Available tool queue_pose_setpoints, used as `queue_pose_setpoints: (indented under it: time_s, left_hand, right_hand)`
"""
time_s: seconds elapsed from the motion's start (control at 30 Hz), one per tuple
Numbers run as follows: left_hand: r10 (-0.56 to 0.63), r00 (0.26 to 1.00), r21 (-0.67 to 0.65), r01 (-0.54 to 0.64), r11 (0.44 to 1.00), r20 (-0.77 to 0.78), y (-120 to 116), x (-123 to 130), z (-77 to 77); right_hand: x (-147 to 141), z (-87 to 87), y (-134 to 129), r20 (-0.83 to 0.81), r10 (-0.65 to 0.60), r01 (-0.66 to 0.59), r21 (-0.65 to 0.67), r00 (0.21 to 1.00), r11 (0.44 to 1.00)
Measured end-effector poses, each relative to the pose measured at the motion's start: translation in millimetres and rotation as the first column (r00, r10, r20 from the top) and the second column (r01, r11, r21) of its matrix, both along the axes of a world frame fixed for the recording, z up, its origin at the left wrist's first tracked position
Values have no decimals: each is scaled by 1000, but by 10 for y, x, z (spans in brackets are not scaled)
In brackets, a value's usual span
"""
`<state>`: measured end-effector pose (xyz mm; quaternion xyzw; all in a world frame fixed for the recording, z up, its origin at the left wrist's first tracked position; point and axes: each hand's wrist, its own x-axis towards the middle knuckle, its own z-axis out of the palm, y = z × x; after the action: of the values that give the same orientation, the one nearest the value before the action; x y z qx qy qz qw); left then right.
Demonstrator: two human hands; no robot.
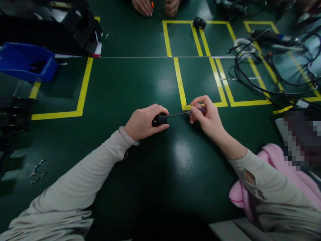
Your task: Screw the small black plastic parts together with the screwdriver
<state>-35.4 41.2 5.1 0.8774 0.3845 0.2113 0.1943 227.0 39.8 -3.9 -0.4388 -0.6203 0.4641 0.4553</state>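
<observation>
Near the middle of the green table, my left hand (146,122) is closed around a small black part (159,119), thumb and fingers on either side of it. My right hand (207,117) pinches the dark, partly see-through handle of a screwdriver (201,109). Its thin metal shaft runs leftward from the handle, and the tip meets the right side of the black part. Where exactly the tip sits is too small to tell.
A blue bin (47,65) stands at the left, with several screws (36,172) below it. Black cables (263,88) lie at the right. A pink cloth (273,157) is by my right sleeve. Another person's hands (142,6) rest at the far edge. Yellow tape (85,87) marks the table.
</observation>
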Motion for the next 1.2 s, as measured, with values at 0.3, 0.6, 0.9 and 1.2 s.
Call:
queue_pose_setpoints:
  time_s: [0.3,0.6,0.9,1.2]
  left_hand:
    - [1,1000,19,-1,1000,8,-13,7,5]
    - [6,1000,12,-6,1000,19,-6,13,6]
    - [7,1000,5,-7,1000,15,-2,21,8]
    - [21,1000,-28,-21,999,2,-4,26,22]
  right_hand:
    - [-8,-10,-19,1,-12,12,9,1000,1000]
    - [-21,11,-40,29,-42,41,19,999,999]
    - [-6,-16,-28,-19,-9,10,51,1000,999]
    - [-14,27,-49,-13,-6,6,-4,1000,1000]
